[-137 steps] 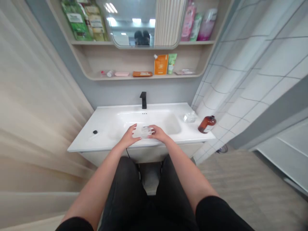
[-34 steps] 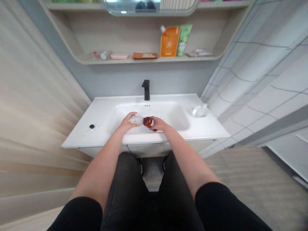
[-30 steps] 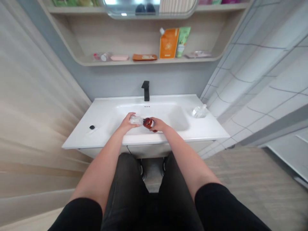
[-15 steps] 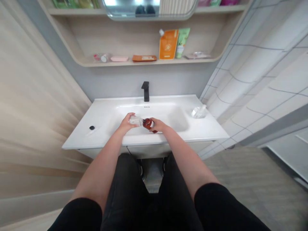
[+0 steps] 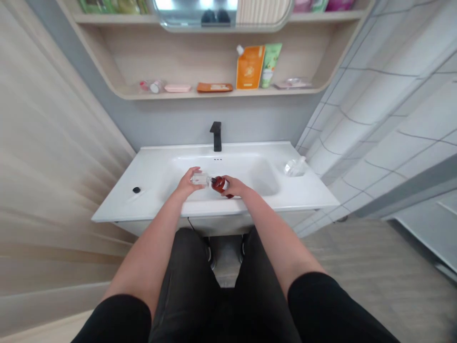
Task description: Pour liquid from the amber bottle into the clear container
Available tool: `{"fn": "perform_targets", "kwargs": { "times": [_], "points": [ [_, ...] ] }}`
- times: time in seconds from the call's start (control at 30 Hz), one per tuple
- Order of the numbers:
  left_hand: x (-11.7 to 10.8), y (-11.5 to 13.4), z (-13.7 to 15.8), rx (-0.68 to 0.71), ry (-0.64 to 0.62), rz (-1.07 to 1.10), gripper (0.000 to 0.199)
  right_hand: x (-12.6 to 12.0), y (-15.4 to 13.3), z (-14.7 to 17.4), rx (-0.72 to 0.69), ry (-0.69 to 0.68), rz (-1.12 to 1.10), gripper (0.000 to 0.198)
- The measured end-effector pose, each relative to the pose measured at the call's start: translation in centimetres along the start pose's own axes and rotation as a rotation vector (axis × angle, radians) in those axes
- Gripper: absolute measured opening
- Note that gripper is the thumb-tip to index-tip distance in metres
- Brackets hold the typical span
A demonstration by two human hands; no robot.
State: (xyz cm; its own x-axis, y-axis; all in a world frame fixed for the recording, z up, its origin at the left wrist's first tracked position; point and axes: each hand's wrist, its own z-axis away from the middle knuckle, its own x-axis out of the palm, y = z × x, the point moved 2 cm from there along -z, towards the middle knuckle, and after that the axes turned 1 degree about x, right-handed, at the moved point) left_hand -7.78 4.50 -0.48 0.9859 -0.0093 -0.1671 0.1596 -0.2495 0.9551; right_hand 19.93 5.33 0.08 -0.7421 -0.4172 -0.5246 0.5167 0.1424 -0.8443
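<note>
Amber btl (image 5: 218, 184): label partly under R hand (image 5: 234, 186), text unreadable to me. Clear container (image 5: 199, 179) partly hidden in L hand (image 5: 185, 185); I can't tell contents. Upper-shelf btls (image 5: 98, 5), mirror (image 5: 200, 12) cut off at top. Blk bit (image 5: 136, 190) nr L edge of counter (image 5: 153, 162): too small to ID.

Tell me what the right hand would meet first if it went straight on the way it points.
Most likely the clear container in the left hand: the right hand points that way, the brown bottle it holds leading. I can't tell whether they already touch.

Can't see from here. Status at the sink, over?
Left hand holding clear container. Right hand holding brown bottle, neck toward container. Faucet behind, apart from both.
</note>
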Motion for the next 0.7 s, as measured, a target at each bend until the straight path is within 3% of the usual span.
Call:
{"fn": "perform_targets", "kwargs": {
  "times": [0.7],
  "points": [
    [-0.08, 0.33, 0.1, -0.007, -0.02, -0.011, 0.095, -0.11, -0.08, -0.1, -0.004, 0.011, 0.065, 0.084]
  ]
}}
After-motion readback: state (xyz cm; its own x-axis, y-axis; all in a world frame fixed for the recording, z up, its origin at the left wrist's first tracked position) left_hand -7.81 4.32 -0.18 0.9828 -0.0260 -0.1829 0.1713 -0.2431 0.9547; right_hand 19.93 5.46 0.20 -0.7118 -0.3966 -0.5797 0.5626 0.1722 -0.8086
